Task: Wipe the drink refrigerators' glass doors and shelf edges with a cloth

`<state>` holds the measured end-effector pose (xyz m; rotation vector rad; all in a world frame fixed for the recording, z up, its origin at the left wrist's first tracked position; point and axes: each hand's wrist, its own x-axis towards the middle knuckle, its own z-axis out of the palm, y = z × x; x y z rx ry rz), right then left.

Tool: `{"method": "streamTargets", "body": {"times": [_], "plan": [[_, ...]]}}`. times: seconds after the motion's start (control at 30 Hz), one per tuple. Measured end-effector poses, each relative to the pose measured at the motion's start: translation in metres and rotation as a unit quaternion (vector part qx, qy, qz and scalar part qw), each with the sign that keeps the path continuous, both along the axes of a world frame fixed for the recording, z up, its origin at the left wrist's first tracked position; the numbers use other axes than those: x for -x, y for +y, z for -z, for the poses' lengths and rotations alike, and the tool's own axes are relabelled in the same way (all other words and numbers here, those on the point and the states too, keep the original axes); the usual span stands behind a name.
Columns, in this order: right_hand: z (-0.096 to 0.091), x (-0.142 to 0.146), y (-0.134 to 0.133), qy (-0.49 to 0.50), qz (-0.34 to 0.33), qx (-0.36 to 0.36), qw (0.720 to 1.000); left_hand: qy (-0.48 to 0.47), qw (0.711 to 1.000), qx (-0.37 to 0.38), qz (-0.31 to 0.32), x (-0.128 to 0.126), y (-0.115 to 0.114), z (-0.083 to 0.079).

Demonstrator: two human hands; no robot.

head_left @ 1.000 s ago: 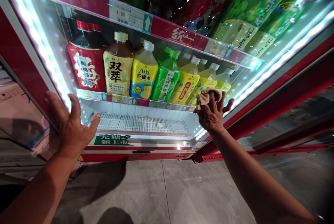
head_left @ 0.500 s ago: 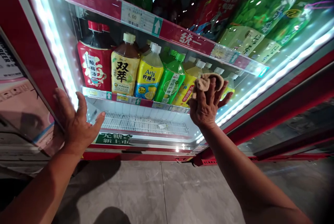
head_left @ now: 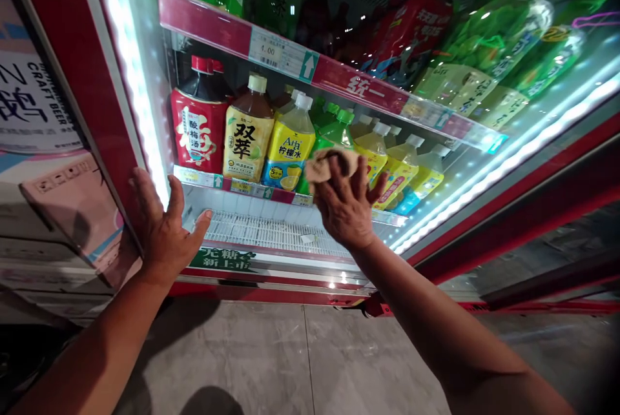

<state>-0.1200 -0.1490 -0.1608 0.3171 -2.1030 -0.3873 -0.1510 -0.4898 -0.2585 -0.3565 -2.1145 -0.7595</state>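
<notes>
My right hand [head_left: 349,215] presses a bunched tan cloth [head_left: 320,167] against the fridge's glass front, fingers spread over it. Behind the cloth stands a green-capped bottle [head_left: 341,130], partly covered. My left hand [head_left: 167,231] holds nothing; its fingers are apart, and it rests at the left edge of the door by the red frame [head_left: 113,118]. Through the glass, a red-labelled bottle [head_left: 197,124], a cream-labelled bottle [head_left: 246,134] and a yellow-and-blue bottle [head_left: 289,144] stand in a row.
Above runs a shelf edge with a price strip [head_left: 283,57], with large green bottles [head_left: 508,34] leaning on the right. A white wire rack [head_left: 261,228] lies low inside. Cartons [head_left: 72,202] are stacked at left. Grey tiled floor [head_left: 271,350] lies below.
My right hand has moved the cloth leftward across the glass, from the yellow bottles to the green-capped one. My left hand stays at the door's left edge. The view has shifted slightly.
</notes>
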Motion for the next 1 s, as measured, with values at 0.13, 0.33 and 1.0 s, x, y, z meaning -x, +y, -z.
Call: {"method": "streamTargets", "body": {"times": [0.13,0.33,1.0], "plan": [[0.011,0.004,-0.005,0.056,-0.064,-0.039,0.996,-0.005,1.0,0.007,0.007,0.0,-0.002,0.001],[0.004,0.012,-0.028,0.069,-0.066,-0.017,0.995,0.005,1.0,0.009,0.006,0.001,-0.003,0.002],[-0.021,0.028,-0.092,0.069,-0.11,-0.075,0.989,0.009,1.0,0.016,-0.003,-0.001,-0.003,0.001]]}}
